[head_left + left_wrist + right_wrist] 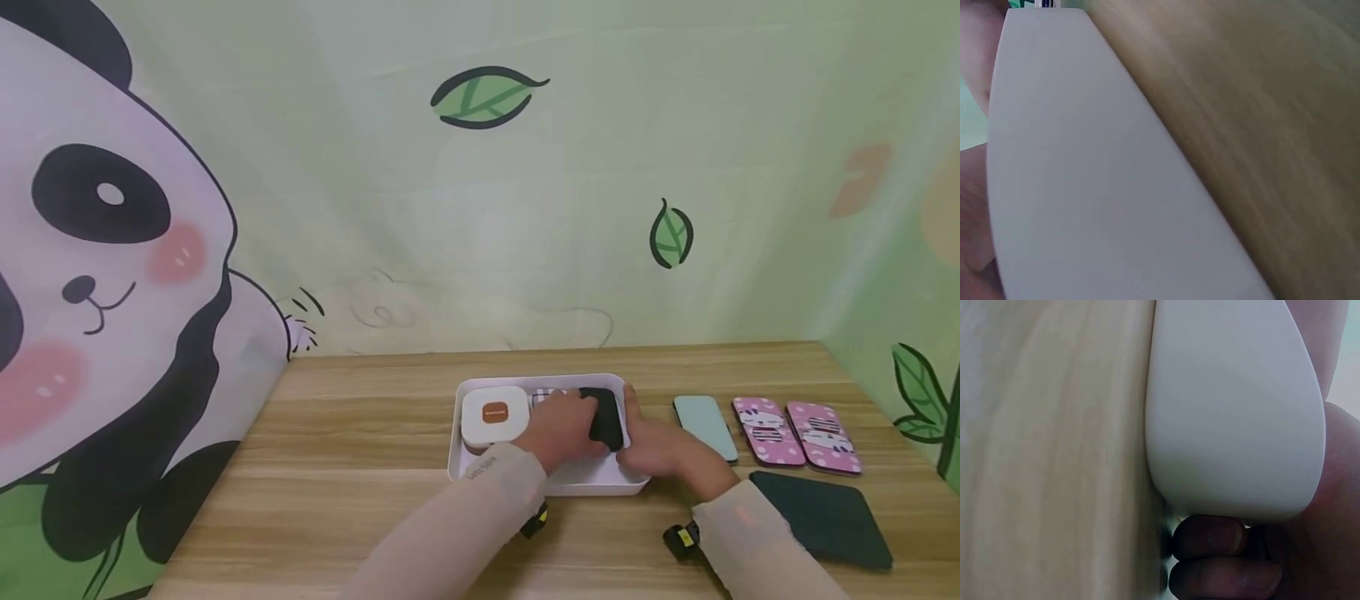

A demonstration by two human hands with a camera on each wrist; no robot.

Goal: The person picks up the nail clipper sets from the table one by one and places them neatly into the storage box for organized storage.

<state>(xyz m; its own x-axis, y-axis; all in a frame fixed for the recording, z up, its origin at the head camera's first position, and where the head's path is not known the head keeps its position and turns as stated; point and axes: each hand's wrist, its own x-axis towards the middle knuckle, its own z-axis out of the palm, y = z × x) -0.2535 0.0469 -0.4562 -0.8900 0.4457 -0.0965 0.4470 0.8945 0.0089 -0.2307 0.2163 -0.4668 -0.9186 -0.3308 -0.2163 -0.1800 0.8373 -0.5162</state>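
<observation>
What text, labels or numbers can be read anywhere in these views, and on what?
None can be read for certain.
White box in the tray: writing on its orange label, too small.
Left sleeve cuff: small print, blurred.
Pink cases: cartoon pattern, no legible words.
Wrist views: no text.

Long pale beige sleeves (457, 525), black-and-yellow wrist straps (682, 540), small dark lettering near left cuff.

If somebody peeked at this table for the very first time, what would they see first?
Probably the two hands meeting over the white tray in the middle of the wooden table: the left hand and right hand are both on a black case. Next, the two pink cases lying side by side at the right.
</observation>
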